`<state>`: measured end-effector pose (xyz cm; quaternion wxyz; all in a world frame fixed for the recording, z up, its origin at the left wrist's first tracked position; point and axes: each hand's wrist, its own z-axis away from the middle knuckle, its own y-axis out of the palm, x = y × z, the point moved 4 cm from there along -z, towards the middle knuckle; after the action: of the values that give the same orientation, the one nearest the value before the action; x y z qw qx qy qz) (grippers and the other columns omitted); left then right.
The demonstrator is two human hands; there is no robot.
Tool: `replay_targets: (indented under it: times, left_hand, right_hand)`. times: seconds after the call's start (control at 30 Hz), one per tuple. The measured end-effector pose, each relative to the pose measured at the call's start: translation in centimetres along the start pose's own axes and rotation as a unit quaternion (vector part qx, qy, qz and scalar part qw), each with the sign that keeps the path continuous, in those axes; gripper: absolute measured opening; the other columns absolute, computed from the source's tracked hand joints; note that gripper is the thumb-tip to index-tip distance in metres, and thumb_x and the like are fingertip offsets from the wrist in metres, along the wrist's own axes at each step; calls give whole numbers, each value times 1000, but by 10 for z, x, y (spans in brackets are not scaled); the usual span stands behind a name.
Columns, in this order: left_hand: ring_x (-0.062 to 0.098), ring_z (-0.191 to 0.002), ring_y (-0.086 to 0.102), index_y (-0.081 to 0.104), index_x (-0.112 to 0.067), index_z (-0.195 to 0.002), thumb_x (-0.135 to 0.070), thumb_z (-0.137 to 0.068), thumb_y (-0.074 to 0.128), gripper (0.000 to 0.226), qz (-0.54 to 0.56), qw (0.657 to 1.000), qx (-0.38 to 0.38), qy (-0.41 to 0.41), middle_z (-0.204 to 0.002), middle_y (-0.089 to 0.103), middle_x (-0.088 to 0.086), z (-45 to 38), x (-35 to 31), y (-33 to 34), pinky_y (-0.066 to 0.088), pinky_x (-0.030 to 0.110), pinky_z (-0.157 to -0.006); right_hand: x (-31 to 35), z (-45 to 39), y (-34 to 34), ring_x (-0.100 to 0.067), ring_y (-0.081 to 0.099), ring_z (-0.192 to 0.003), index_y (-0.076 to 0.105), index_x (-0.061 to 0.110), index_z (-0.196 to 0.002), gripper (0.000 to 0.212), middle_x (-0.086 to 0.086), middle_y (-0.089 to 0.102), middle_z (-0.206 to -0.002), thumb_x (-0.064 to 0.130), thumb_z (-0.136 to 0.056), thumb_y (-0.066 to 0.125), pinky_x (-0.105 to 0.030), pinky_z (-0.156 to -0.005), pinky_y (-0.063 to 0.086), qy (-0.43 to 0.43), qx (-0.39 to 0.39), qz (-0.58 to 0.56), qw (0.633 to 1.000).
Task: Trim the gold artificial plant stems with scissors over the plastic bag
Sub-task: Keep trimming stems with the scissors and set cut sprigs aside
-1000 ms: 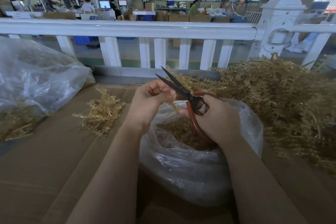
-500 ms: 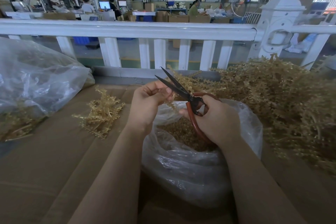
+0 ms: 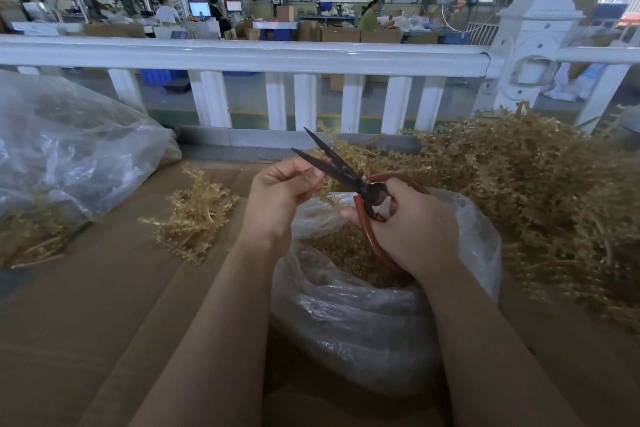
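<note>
— Both our hands are up over the plastic bag (image 3: 363,329). Our left hand (image 3: 280,198) has its fingers curled round a gold stem (image 3: 327,196), whose sprig trails down out of the fist toward the bag's mouth. Our right hand (image 3: 412,229) grips the red loop handles of the scissors (image 3: 349,177).

— And the blades, how do we have them?

— Parted in a narrow V, with their dark tips pointing up and away from us, just past the knuckles of our left hand. The lower blade crosses right over the top of that fist. Whether it touches the stem we cannot tell, since our fingers cover the spot.

— What sits under our hands?

— The bag's open mouth, with a heap of gold trimmings (image 3: 349,253) inside, directly beneath our right wrist. The bag stands on brown cardboard (image 3: 104,305) between our two forearms.

— And out to the sides?

— Beyond our right hand lies a large pile of gold plant stems (image 3: 536,191), touching the bag's far side. Left of our left hand, apart from it, a small bunch of stems (image 3: 194,215) lies flat on the cardboard. Farther left is a second clear bag (image 3: 69,149) with gold pieces showing at its lower edge. Ahead of our hands runs a white railing (image 3: 242,55).
</note>
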<state>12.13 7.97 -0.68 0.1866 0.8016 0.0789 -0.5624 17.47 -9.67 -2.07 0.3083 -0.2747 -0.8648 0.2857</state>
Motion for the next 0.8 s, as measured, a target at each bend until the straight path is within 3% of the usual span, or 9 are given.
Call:
replay_targets:
  times: [0.2,0.37,0.47,0.57,0.7,0.8]
  left_hand:
    - [8,-81,61,78,-23,-75,-5,-90,63,27,23,1000,17,-5,-84,73,-5,1,0,1,51,17,-73]
    - [9,-76,61,77,-16,-83,-6,-88,65,16,49,999,16,-14,-81,73,-2,1,1,1,52,17,-72]
    - [10,-76,58,74,-13,-89,-7,-89,64,12,42,999,15,-16,-78,71,-3,1,2,1,50,18,-74]
    - [7,-73,61,71,-11,-90,-5,-90,62,11,21,999,30,-2,-78,71,-5,1,0,2,50,18,-75]
    - [23,-74,50,69,-8,-85,-20,-81,70,13,12,999,36,5,-81,63,11,1,-3,1,46,27,-80]
    - [14,-70,57,69,-9,-85,-22,-80,69,14,4,999,39,18,-79,62,11,1,-3,-1,49,24,-78]
  right_hand:
    - [0,-1,1,-5,53,-61,60,28,-80,57,17,51,-61,84,-76,51,-22,-53,43,-6,1,-1,1000]
    - [1,0,0,-6,52,-57,54,30,-71,45,18,49,-59,73,-80,65,-20,-50,40,-17,-20,2,1000]
    - [0,-1,1,-8,55,-58,59,26,-72,49,15,57,-62,74,-80,64,-23,-52,45,-15,-23,7,1000]
    - [-2,-1,1,-8,51,-54,57,24,-69,51,14,50,-57,73,-81,64,-23,-49,41,-10,-28,18,999]
    - [-6,0,1,-9,53,-56,61,21,-71,67,12,55,-59,86,-77,47,-28,-52,48,-2,-23,14,1000]
    - [-5,0,0,-5,55,-59,62,26,-74,63,14,59,-62,87,-75,47,-26,-53,49,-1,-10,-5,1000]
